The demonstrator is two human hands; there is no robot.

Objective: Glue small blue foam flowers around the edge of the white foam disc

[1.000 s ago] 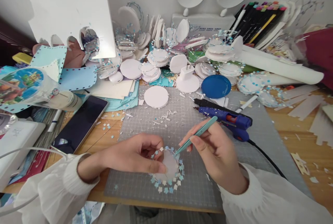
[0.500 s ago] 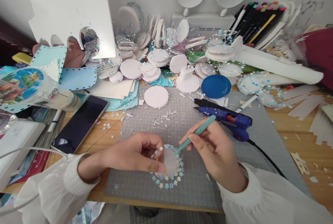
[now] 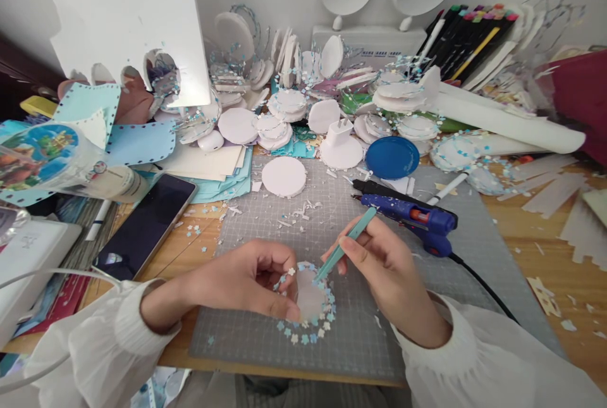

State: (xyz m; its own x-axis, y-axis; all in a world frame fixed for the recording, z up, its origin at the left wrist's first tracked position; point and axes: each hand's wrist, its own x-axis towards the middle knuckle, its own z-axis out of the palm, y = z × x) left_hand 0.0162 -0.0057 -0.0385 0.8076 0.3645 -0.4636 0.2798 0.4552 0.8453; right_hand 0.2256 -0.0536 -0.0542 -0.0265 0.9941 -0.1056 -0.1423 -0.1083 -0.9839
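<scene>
My right hand [image 3: 379,269] is closed on teal tweezers [image 3: 346,243], held slanting with the tips down. Those tips touch or hover just over the upper right edge of a small pale disc [image 3: 310,297]. Around the disc runs a garland of tiny blue and cream flowers [image 3: 305,338]. My left hand [image 3: 260,281] lies at the disc's left side, thumb and fingers pinched on the garland and its rim. The fingertips partly hide that side. Disc and garland rest on a grey cutting mat [image 3: 246,351].
A blue glue gun [image 3: 412,212] lies right of the mat's middle, its cable trailing right. Beyond are a white disc [image 3: 284,176], a blue lid [image 3: 392,157] and many flower-trimmed discs. At left lie a phone [image 3: 145,224] and a plastic cup [image 3: 61,155]. Paper scraps dot the mat.
The tweezers have tilted slightly and shifted a little left with my right hand, tips still at the garland's upper right. My left hand has barely moved.
</scene>
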